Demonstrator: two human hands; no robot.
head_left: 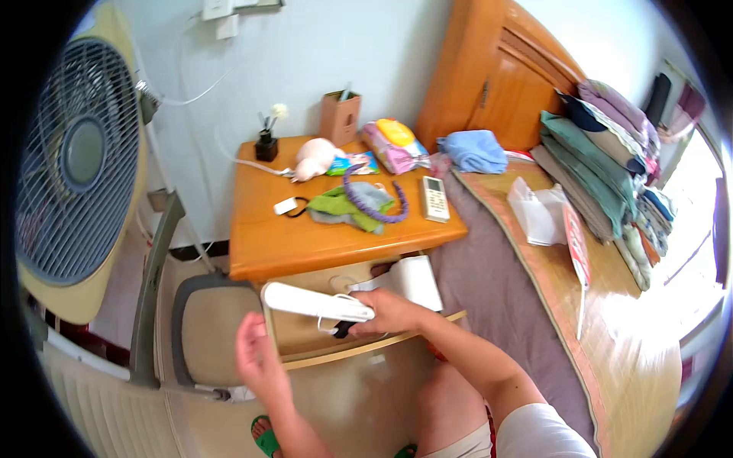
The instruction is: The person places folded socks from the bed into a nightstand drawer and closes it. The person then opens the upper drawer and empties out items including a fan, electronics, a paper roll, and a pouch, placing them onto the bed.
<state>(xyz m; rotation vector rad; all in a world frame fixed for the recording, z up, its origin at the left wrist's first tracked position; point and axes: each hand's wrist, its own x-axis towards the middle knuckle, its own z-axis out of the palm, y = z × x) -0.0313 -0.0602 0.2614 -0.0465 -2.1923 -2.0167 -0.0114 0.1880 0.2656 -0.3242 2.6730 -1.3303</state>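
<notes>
My right hand [389, 311] grips one end of a long white device [309, 301] above the open drawer [374, 348]. A thin white cord hangs near its held end, with a small black piece [343, 329] below. Off to the left, my left hand [256, 355] is raised beside the drawer, touching nothing, its fingers slightly blurred and apart. Inside the drawer, at the right, lies a white roll or folded paper [418, 282].
On the wooden nightstand [263, 240] are a remote [434, 200], a purple ring [355, 200], green-grey cloth [336, 206] and a wipes pack [393, 145]. A fan [80, 153] stands left; a bed with folded bedding [588, 175] is right.
</notes>
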